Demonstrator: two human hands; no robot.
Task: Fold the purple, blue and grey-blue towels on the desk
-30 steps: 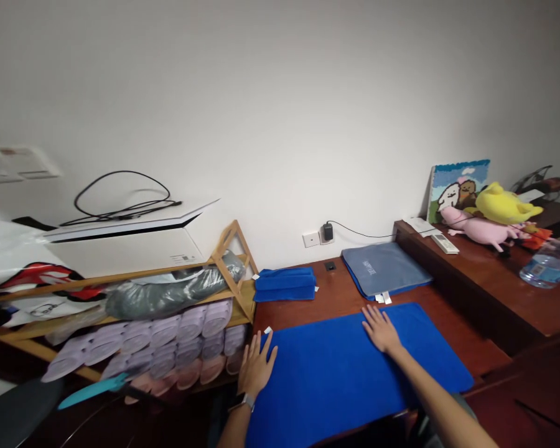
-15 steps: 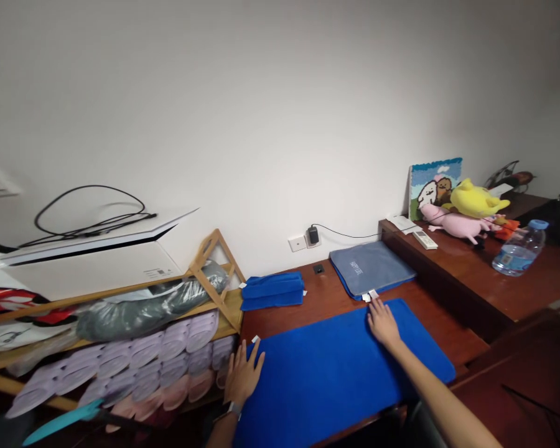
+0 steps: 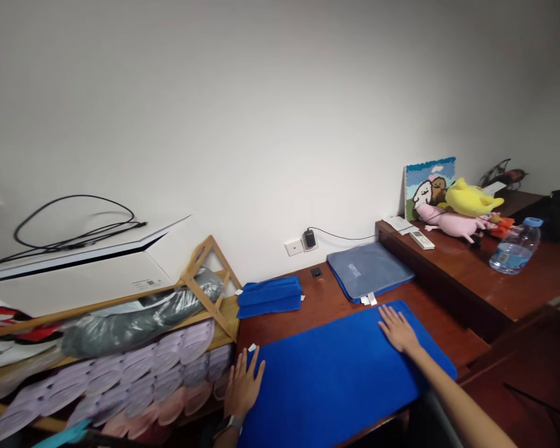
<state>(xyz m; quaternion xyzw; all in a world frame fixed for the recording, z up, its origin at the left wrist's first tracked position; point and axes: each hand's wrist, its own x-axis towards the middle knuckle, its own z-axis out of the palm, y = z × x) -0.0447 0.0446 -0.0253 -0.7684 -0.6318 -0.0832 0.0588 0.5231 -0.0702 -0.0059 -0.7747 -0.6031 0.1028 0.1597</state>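
Note:
A blue cloth lies spread flat over the front of the brown desk. On its left edge rests my left hand, fingers spread, close to a small white tag. My right hand lies with fingers apart on the cloth's far right part. Behind the cloth, a folded blue cloth sits at the desk's left. A stack of grey-blue folded cloth with white lettering and white tags lies farther back, beyond my right hand.
At left stands a wooden rack with rows of lilac and pink slippers and a white box on top. The raised desk at right bears plush toys, a remote control and a water bottle. A charger is plugged into the wall.
My right hand has slid to the right across the cloth, away from the tags of the folded stack. My left hand stays at the left edge. The view has shifted slightly.

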